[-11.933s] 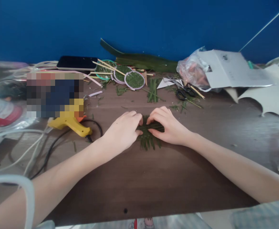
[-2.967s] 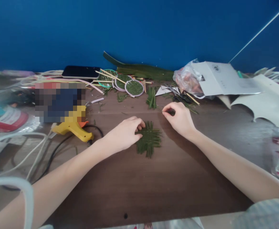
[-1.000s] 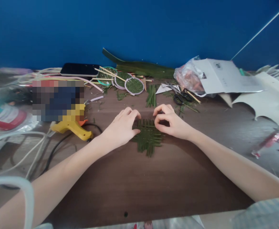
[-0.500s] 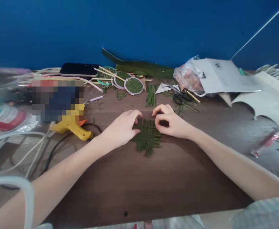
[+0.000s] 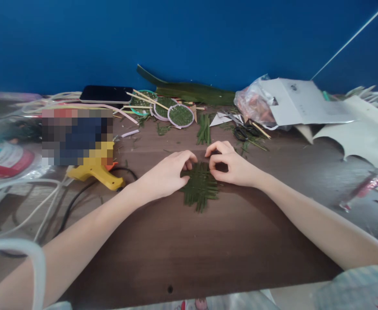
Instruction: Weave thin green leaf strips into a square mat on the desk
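A small mat of woven green leaf strips (image 5: pixel 201 189) lies flat on the brown table, its strip ends sticking out on all sides. My left hand (image 5: pixel 169 174) rests at the mat's upper left, thumb on the left edge and bent fingers over the top, with a gap between them. At the upper right edge, my right hand (image 5: pixel 232 165) has thumb and index finger pinched together on a leaf strip; the fingertips partly hide it. Beyond my hands lies a bundle of loose leaf strips (image 5: pixel 204 129).
A yellow glue gun (image 5: pixel 100 174) with a black cord lies left. Behind are a phone (image 5: pixel 106 94), round green-filled discs (image 5: pixel 181 116), a long leaf (image 5: pixel 195 92) and scissors (image 5: pixel 245 131). White card (image 5: pixel 308 103) and a plastic bag (image 5: pixel 255 101) stand at right.
My left hand's fingers have shifted slightly right over the mat's top edge. My right hand keeps its pinch in nearly the same place.
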The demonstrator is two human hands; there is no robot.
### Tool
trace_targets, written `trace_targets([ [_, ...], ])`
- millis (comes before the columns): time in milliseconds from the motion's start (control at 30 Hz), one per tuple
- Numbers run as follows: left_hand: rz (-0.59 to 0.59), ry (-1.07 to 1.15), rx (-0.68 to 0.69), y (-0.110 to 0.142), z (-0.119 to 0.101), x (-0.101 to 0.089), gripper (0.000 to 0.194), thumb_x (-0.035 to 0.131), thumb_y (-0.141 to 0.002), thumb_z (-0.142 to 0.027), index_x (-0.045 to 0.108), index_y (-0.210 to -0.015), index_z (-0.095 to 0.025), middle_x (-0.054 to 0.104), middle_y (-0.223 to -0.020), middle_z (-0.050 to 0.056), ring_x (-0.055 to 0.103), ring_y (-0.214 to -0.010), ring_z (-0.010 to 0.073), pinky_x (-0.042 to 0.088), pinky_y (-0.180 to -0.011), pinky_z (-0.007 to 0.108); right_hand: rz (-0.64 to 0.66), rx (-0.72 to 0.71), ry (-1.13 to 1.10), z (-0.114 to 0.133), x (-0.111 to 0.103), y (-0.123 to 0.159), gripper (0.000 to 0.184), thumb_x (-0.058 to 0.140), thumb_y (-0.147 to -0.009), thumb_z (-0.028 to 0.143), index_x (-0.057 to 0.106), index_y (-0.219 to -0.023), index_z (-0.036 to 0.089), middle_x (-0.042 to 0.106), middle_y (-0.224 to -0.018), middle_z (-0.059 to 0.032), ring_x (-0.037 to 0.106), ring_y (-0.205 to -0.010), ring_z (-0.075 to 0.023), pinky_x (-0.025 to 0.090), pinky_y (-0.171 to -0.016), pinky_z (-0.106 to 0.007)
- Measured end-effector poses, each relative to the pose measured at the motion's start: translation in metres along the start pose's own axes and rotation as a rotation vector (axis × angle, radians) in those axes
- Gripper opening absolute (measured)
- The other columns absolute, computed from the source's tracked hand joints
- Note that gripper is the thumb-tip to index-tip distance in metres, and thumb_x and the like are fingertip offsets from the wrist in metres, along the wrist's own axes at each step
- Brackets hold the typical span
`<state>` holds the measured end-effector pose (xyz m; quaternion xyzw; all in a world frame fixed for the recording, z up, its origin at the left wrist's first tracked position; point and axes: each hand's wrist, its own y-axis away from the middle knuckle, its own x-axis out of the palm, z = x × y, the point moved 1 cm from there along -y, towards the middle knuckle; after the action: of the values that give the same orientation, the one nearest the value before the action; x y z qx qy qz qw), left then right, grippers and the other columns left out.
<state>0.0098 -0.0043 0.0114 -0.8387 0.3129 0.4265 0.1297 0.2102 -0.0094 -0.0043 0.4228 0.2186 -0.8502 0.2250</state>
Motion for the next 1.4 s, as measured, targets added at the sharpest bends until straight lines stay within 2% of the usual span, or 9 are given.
trace_targets([
  [333,0.034,0.050,-0.034,-0.001,0.002,-0.001,0.028,0.050,-0.068,-0.012,0.047,-0.095,-0.020,0.059,-0.090,0.002,0.056,-0.084,0.0152,0.044,-0.078,0.029,-0.025,0.033,-0.050,-0.001,-0.001,0.000,0.013,0.054,-0.072,0.013,0.051,-0.060,0.018,0.051,-0.097,-0.0064,0.042,-0.097,-0.0210,0.033,-0.092,-0.042],
  [500,0.024,0.032,-0.025,0.000,-0.001,-0.003,0.023,0.051,-0.069,-0.013,0.045,-0.090,-0.019,0.059,-0.088,0.001,0.056,-0.082,0.0150,0.043,-0.074,0.027,-0.111,0.095,-0.148,0.004,-0.005,-0.002,0.017,0.052,-0.078,0.022,0.054,-0.062,0.018,0.053,-0.094,-0.0052,0.045,-0.094,-0.0196,0.034,-0.088,-0.040],
  [600,0.000,-0.034,-0.006,0.000,-0.004,-0.002,0.011,0.052,-0.073,-0.021,0.047,-0.083,-0.019,0.058,-0.081,0.001,0.055,-0.077,0.0158,0.041,-0.070,0.028,-0.165,0.114,-0.181,0.013,-0.005,-0.004,0.019,0.051,-0.081,0.026,0.055,-0.064,0.018,0.054,-0.091,-0.0042,0.047,-0.091,-0.0181,0.035,-0.086,-0.038],
  [700,-0.030,-0.086,0.032,0.000,-0.005,0.000,0.016,0.048,-0.081,-0.033,0.050,-0.078,-0.018,0.057,-0.077,0.002,0.054,-0.074,0.0164,0.040,-0.067,0.028,-0.201,0.104,-0.189,0.023,-0.002,-0.006,0.017,0.051,-0.082,0.028,0.056,-0.068,0.019,0.054,-0.091,-0.0036,0.048,-0.090,-0.0175,0.035,-0.086,-0.038],
  [800,-0.061,-0.130,0.060,-0.001,-0.006,0.002,0.020,0.040,-0.085,-0.030,0.052,-0.075,-0.016,0.056,-0.074,0.003,0.052,-0.071,0.0156,0.038,-0.065,0.027,-0.177,0.084,-0.193,0.028,0.000,-0.007,0.015,0.049,-0.084,0.029,0.060,-0.077,0.021,0.055,-0.092,-0.0036,0.049,-0.091,-0.0177,0.034,-0.088,-0.038],
  [900,-0.063,-0.116,0.012,-0.002,-0.007,0.000,0.019,0.041,-0.083,-0.024,0.054,-0.072,-0.016,0.057,-0.071,0.002,0.051,-0.066,0.0137,0.037,-0.063,0.025,-0.166,0.111,-0.151,0.026,0.002,-0.007,0.013,0.049,-0.084,0.025,0.061,-0.083,0.022,0.055,-0.094,-0.0042,0.047,-0.095,-0.0188,0.033,-0.089,-0.038],
  [1000,-0.043,-0.096,-0.044,-0.002,-0.008,-0.004,0.019,0.042,-0.080,-0.023,0.056,-0.069,-0.017,0.057,-0.067,-0.001,0.049,-0.061,0.0118,0.035,-0.060,0.024,-0.172,0.157,-0.033,0.021,0.007,-0.007,0.007,0.055,-0.077,0.022,0.060,-0.083,0.020,0.054,-0.096,-0.0058,0.044,-0.098,-0.0218,0.033,-0.090,-0.040],
  [1167,-0.009,-0.067,-0.080,-0.001,-0.009,-0.009,0.018,0.042,-0.076,-0.023,0.057,-0.068,-0.018,0.057,-0.065,-0.002,0.047,-0.058,0.0105,0.033,-0.057,0.023,-0.141,0.132,0.103,0.018,0.016,-0.007,0.019,0.058,-0.073,0.023,0.058,-0.092,0.021,0.053,-0.105,-0.0075,0.039,-0.105,-0.0265,0.033,-0.087,-0.044],
  [1400,-0.003,-0.056,-0.080,-0.002,-0.007,-0.010,0.019,0.042,-0.075,-0.024,0.059,-0.068,-0.017,0.060,-0.067,-0.002,0.048,-0.059,0.0111,0.034,-0.059,0.023,-0.117,0.109,0.080,0.017,0.017,-0.007,0.015,0.055,-0.073,0.019,0.055,-0.088,0.022,0.052,-0.108,-0.0073,0.039,-0.105,-0.0259,0.033,-0.088,-0.044],
])
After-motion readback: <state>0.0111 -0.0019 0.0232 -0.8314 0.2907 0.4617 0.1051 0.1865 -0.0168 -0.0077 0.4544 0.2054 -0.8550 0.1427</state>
